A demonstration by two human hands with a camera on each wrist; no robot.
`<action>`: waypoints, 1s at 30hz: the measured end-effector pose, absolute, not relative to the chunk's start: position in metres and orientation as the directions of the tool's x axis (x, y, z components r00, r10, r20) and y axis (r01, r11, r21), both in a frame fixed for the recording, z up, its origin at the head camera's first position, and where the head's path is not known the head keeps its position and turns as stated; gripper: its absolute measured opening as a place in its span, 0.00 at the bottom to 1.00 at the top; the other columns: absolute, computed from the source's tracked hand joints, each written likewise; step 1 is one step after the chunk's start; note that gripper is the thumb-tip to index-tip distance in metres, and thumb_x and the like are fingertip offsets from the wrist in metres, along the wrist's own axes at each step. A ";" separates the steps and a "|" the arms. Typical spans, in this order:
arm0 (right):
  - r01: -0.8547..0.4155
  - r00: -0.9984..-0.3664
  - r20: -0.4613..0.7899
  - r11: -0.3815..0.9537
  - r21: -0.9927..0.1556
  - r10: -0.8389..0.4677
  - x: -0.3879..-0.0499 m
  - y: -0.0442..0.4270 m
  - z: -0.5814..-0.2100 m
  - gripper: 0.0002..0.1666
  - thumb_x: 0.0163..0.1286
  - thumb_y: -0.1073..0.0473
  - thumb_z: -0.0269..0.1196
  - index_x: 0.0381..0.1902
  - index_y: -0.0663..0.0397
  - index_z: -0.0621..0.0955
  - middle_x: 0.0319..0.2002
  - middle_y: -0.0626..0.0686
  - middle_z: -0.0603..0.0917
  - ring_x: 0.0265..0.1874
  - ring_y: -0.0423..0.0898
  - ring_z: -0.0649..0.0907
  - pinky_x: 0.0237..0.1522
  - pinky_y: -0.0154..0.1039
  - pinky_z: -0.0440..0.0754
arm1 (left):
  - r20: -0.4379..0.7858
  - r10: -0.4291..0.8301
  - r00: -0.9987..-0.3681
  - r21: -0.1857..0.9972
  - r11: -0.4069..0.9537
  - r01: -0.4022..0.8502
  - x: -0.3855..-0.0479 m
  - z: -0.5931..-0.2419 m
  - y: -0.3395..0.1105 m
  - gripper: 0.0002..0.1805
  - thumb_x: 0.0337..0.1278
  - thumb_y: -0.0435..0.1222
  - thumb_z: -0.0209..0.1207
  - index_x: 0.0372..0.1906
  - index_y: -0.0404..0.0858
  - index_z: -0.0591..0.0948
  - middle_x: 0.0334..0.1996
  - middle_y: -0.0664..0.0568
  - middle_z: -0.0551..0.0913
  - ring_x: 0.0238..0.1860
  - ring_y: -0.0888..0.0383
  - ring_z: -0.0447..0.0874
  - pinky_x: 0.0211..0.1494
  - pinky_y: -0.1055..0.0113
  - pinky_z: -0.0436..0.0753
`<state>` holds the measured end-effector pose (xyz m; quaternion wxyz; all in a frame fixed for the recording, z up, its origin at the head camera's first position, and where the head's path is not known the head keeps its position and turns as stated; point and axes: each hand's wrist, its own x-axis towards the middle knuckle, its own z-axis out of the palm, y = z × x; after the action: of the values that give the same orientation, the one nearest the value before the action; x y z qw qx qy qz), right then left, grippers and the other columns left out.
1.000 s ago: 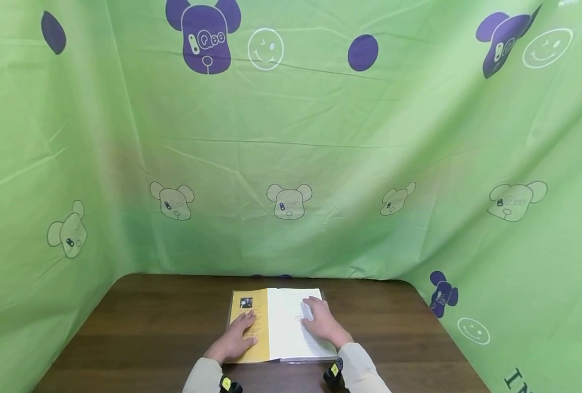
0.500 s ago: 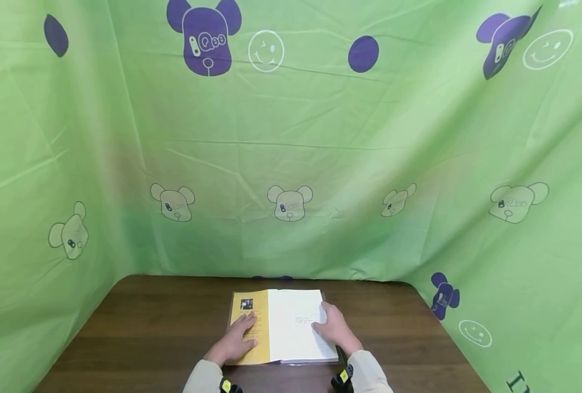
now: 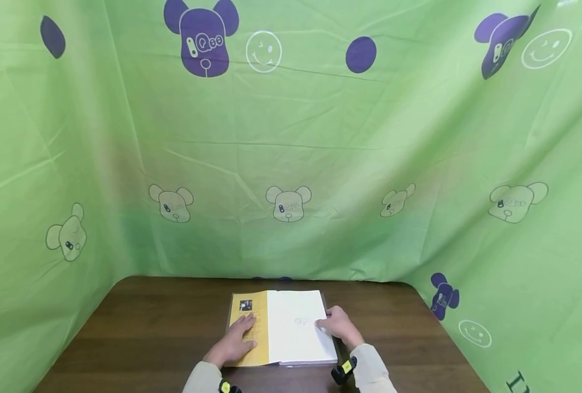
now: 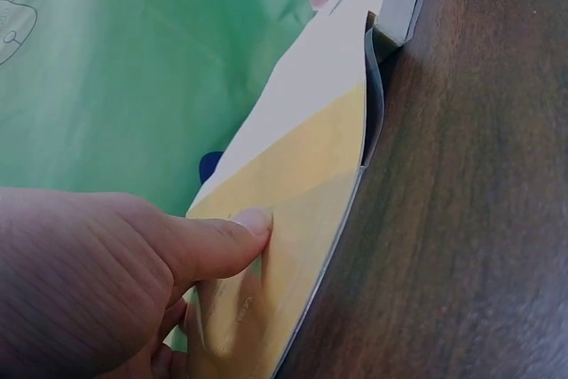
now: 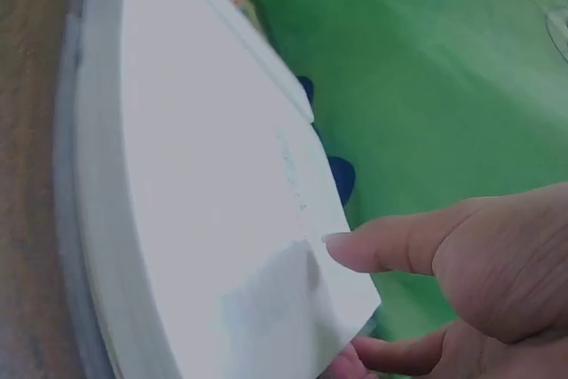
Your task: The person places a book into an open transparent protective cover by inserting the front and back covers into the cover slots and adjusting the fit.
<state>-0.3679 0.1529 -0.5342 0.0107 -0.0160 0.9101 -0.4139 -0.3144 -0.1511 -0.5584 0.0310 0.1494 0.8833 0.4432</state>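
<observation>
Woodgrain table (image 3: 173, 319); open book (image 3: 293, 344), smooth yellow panel (image 3: 261, 327).

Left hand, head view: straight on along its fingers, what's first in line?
Likely the white page, once the left hand clears the yellow flap beneath it; height is hard to judge, so it might pass just above.

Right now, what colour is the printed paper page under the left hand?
The page is yellow-orange, clearest in the head view.
</observation>
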 end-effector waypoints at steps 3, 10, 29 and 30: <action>-0.003 -0.999 -0.025 0.598 -0.802 -0.039 -0.365 0.154 -0.533 0.18 0.61 0.64 0.66 0.40 0.78 0.80 0.34 0.60 0.80 0.34 0.51 0.78 0.36 0.41 0.78 | 0.085 0.299 -0.951 0.790 0.562 0.247 -0.313 -0.561 -0.151 0.34 0.60 0.29 0.63 0.70 0.21 0.67 0.75 0.28 0.61 0.75 0.24 0.50 0.74 0.28 0.49; -0.064 -0.988 -0.012 0.481 -0.874 -0.154 -0.368 0.166 -0.524 0.22 0.77 0.59 0.55 0.51 0.78 0.80 0.37 0.60 0.84 0.34 0.47 0.81 0.36 0.38 0.81 | 0.090 0.298 -0.950 0.793 0.556 0.250 -0.313 -0.560 -0.151 0.34 0.59 0.29 0.63 0.70 0.22 0.68 0.75 0.28 0.60 0.75 0.24 0.50 0.74 0.28 0.49; -0.090 -0.882 0.020 0.128 -0.988 -0.471 -0.362 0.113 -0.496 0.36 0.84 0.45 0.44 0.59 0.79 0.74 0.40 0.57 0.88 0.34 0.40 0.87 0.39 0.38 0.88 | 0.181 0.260 -0.949 0.745 0.594 0.305 -0.312 -0.563 -0.153 0.32 0.57 0.33 0.66 0.65 0.23 0.74 0.70 0.29 0.69 0.72 0.25 0.60 0.73 0.29 0.56; -0.094 -0.879 0.024 0.122 -0.988 -0.476 -0.362 0.109 -0.496 0.36 0.84 0.46 0.44 0.58 0.80 0.74 0.39 0.58 0.88 0.34 0.40 0.87 0.38 0.37 0.88 | 0.187 0.257 -0.948 0.739 0.599 0.308 -0.313 -0.563 -0.153 0.32 0.57 0.34 0.66 0.65 0.23 0.74 0.70 0.29 0.70 0.72 0.25 0.60 0.73 0.29 0.56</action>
<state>-0.3622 0.1093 -0.4955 0.1509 -0.1940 0.7337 -0.6334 -0.3125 -0.1530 -0.5626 -0.0304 0.1581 0.8936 0.4190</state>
